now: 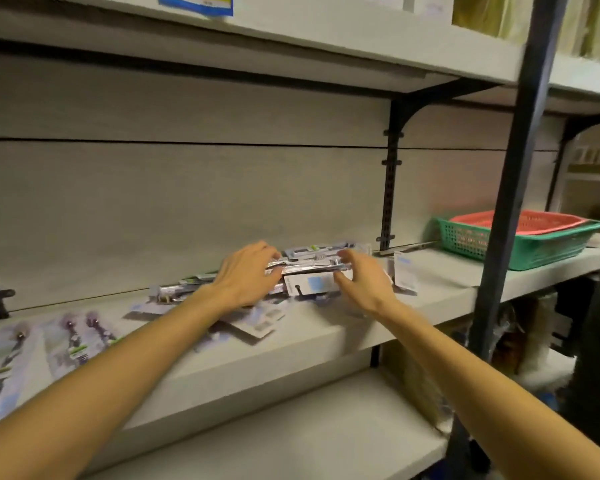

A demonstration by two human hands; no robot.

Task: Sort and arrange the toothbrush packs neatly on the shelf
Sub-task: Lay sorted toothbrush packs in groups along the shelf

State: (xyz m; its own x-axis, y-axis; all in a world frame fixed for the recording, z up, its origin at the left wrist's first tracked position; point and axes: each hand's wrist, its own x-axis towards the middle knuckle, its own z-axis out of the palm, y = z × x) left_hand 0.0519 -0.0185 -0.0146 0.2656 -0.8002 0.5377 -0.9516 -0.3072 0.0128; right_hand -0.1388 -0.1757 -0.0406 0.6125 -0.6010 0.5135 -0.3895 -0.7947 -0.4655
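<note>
Head view puts both of my arms reaching out over a pale grey shelf (326, 336) toward a loose heap of toothbrush packs (312, 268) near its back wall. My left hand (248, 277) lies on the left end of the topmost pack, fingers curled over its far edge. My right hand (364, 277) is at the right end of the same pack, thumb against the near edge and fingers arched over the top; motion blur keeps me from telling how firmly either hand grips. More packs (257, 322) lie scattered under and in front of the heap, some face down. Three further packs (73, 344) lie flat side by side at the shelf's left end. Well to the right, a green basket (541, 249) sits on the shelf with a red basket (530, 221) nested in it.
</note>
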